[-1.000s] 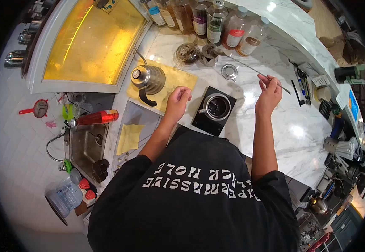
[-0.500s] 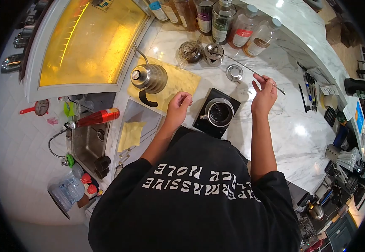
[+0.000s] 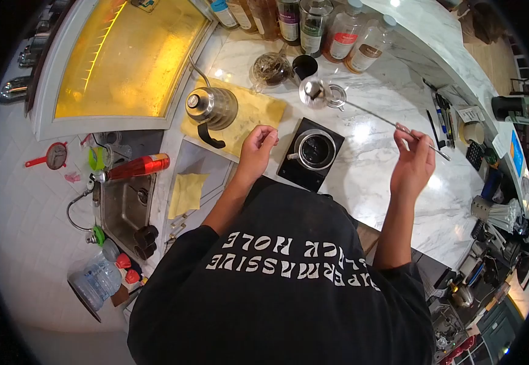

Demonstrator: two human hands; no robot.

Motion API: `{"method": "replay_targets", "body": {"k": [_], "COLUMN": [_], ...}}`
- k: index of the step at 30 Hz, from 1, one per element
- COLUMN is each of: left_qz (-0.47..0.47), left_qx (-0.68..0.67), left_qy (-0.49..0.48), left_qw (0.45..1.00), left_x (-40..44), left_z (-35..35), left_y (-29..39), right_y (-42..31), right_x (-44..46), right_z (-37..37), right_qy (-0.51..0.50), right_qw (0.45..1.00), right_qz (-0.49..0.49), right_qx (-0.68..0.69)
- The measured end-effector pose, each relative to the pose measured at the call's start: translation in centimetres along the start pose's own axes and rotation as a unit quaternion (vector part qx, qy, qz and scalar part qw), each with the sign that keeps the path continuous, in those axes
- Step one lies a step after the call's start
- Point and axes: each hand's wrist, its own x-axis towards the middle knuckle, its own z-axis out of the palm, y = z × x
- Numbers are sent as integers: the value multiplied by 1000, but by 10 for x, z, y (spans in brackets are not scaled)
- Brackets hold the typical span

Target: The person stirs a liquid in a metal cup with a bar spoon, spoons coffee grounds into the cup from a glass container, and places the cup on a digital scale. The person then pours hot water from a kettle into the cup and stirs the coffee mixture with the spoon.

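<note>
My right hand (image 3: pixel 412 164) pinches a long thin metal handle (image 3: pixel 374 114), its shiny rounded end (image 3: pixel 315 92) over the counter beside a small clear lid (image 3: pixel 337 96). A dark-mouthed cup (image 3: pixel 304 67) stands just behind that end. My left hand (image 3: pixel 258 146) is loosely closed, with nothing visible in it, between the kettle and the scale. The steel kettle (image 3: pixel 214 108) stands on a yellow cloth (image 3: pixel 264 112). On the black scale (image 3: pixel 301 176) rests a metal cup with a handle (image 3: pixel 314 149), dark inside. A round glass vessel (image 3: pixel 270 69) with dark contents is left of the dark-mouthed cup.
Several bottles (image 3: pixel 340 39) line the back of the marble counter (image 3: pixel 398 201). Pens (image 3: pixel 441 118) lie at the right. A sink (image 3: pixel 126 204) and a red bottle (image 3: pixel 138 166) are at the left, near a yellow-lit panel (image 3: pixel 130 61).
My right hand has moved right and toward me with the long handle. Its far end has left the vessel by the round glass one and shows as a shiny rounded shape.
</note>
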Motion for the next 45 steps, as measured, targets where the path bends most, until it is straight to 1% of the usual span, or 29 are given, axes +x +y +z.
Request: {"method": "replay_targets", "body": {"k": [3,7,13,21,27,33,41,45], "left_qz": [17,24,29,30,41,36,28,30], "left_qx": [-11,-12,3,1,-7,1,8,12], "left_qy": [-15,-31,-50,-49,-41,-46,-47,-56], "left_qw": [1000,999,998,998,998,998,998,998], "left_x": [-3,-5,-9,-13,-12,-12,-12,-15], "left_z": [1,0,-3,-6,-3,-1,-1,0], "left_y": [-5,-14,-20,-22,-25,-20,-22,-17], "right_y": [-25,-43,-41,-36,-36,-44,-62,-55], "right_x": [-22,-47,-66,-72,-75,-77,-74,-72], "right_z": [-12,-23,-31,-30,-25,-16,-20,-18], "right_qy": [-12,-15,-27,-28,-52,-77,-80,-85], "right_qw": [1000,998,996,993,989,968,971,970], "right_qz": [-15,-11,-9,-2,-6,-20,-32,-27], "right_qx": [-12,-58,-87,-118,-138,-236,-223,-226]}}
